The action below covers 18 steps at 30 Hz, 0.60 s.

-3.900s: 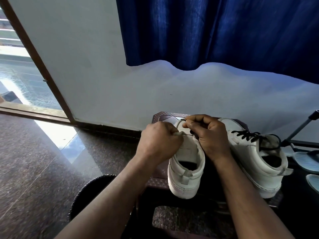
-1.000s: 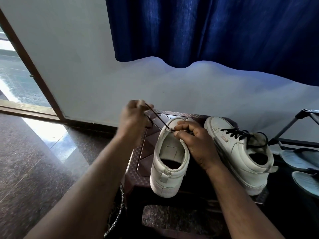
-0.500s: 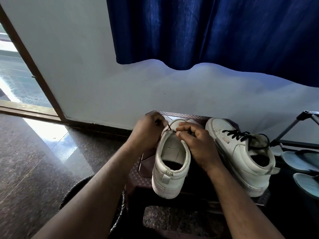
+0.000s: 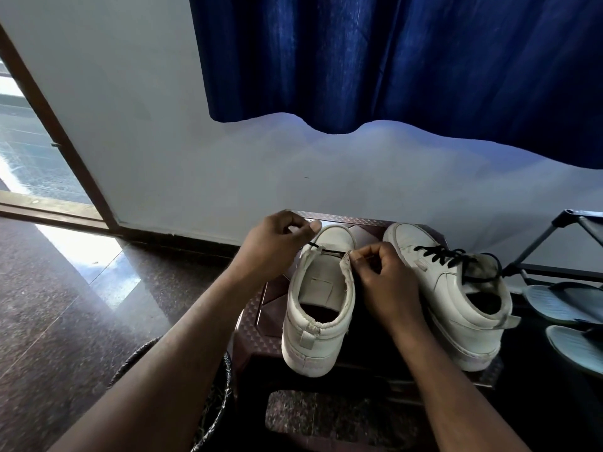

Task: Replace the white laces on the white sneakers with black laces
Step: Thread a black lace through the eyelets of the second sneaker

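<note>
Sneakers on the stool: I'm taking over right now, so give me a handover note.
Left hand pinches the black lace end at the open sneaker's left eyelets.
Right hand pinches its right eyelet flap.
Both sneakers stand on the stool.
Done: the laced sneaker is laced in black; the open one has one row across.
Left: the remaining rows and the knot.

Two white sneakers stand heels toward the camera on a brown bench against a pale wall. The left hand pinches a black lace that crosses the left sneaker at the eyelets nearest its toe. The right hand pinches that shoe's right eyelet flap. The right sneaker carries black laces. A blue curtain hangs above and slippers lie at the right
</note>
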{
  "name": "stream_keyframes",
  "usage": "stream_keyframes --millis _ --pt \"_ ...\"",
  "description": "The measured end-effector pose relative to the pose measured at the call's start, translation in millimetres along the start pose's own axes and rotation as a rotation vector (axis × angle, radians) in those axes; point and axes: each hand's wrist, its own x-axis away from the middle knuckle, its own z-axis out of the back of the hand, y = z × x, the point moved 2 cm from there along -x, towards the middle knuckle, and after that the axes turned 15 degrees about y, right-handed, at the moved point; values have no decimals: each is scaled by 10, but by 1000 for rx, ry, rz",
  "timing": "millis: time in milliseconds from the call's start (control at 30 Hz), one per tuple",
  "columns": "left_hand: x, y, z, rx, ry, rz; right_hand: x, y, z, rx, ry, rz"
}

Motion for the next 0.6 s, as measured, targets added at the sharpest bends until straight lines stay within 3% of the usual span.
stream_keyframes --millis 133,333,500,600 --pt "18 11 -14 -249 6 -116 -19 -4 45 21 -63 -42" --pt "34 39 -28 -358 14 -152 -33 -23 73 21 -87 -10" --pt "40 60 -53 -410 19 -152 -45 -28 59 -215 -22 -90" --pt "38 64 -50 -423 -10 -142 -49 -45 52 -518 -16 -240"
